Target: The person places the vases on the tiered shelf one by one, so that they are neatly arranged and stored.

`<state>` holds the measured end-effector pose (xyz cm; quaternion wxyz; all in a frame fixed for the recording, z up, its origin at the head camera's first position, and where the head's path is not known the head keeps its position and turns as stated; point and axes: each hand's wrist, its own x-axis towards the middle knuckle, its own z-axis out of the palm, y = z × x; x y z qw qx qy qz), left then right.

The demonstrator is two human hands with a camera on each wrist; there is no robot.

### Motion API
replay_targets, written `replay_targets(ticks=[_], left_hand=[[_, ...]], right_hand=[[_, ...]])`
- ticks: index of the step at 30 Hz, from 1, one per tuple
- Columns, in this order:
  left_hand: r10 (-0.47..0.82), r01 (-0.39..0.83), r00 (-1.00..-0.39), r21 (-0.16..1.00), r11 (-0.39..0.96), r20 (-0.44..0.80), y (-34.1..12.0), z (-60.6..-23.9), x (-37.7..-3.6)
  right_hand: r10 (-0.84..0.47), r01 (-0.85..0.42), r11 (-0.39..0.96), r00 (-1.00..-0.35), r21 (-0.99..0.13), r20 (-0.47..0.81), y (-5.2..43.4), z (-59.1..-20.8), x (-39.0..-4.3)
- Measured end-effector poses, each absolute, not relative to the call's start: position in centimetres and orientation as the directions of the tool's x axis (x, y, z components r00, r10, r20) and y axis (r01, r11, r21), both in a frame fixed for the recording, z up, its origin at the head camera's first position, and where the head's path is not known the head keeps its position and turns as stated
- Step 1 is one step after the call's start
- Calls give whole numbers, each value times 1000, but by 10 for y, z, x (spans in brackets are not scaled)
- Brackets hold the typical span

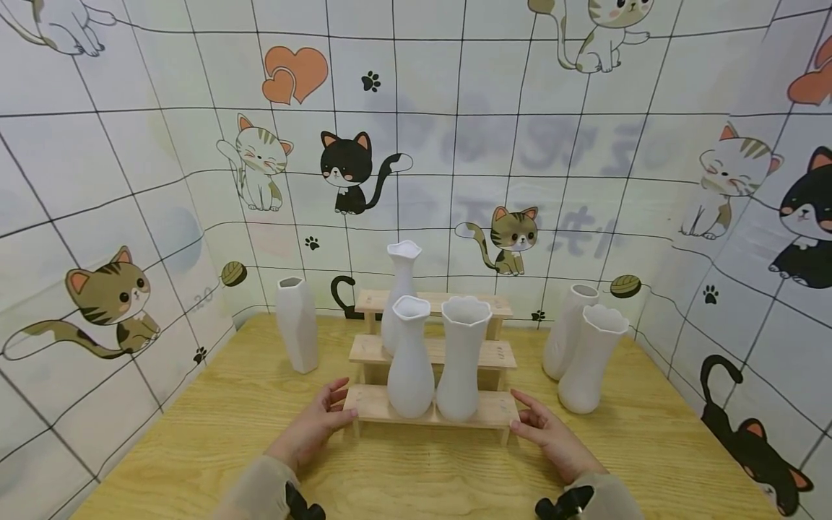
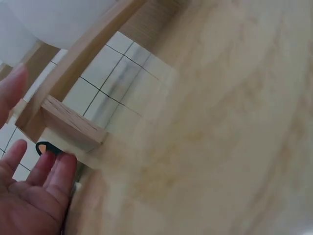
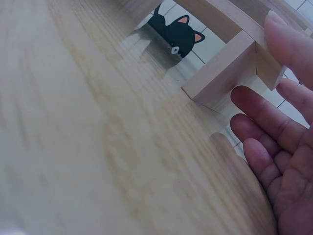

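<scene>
A stepped wooden rack, standing mid-table with two white vases on its lowest step, is flanked by the left hand and right hand, fingers relaxed and gripping nothing, seemingly to steady it

We see bare table in front of the stepped wooden rack, open to both hands. Two white vases crowd its lowest step side by side (almost touching), leaving little passage between. A tall vase stands to the left, well apart; two more vases block the right side, near the wall
</scene>
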<state>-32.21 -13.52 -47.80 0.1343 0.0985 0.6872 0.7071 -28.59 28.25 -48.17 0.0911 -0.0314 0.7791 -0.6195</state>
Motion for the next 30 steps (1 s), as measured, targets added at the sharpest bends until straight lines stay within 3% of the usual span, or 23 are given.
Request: replay_targets(ticks=[5,23,30], left_hand=[[392,-24,-920,999,-40,-6,-138,-485,-323],[404,11,-914,1000,-5,12,-140,-490,-321],[414,4,-910,1000,-1,4,-141,-490,-322]], right_hand=[[-158,63,242,-982,-968,-104,281,-482,-287],[-122,82,169,-987,-982,-104,282,-475,-288],[-2,22,150,-1000,-988,-23,282,-456,-285]])
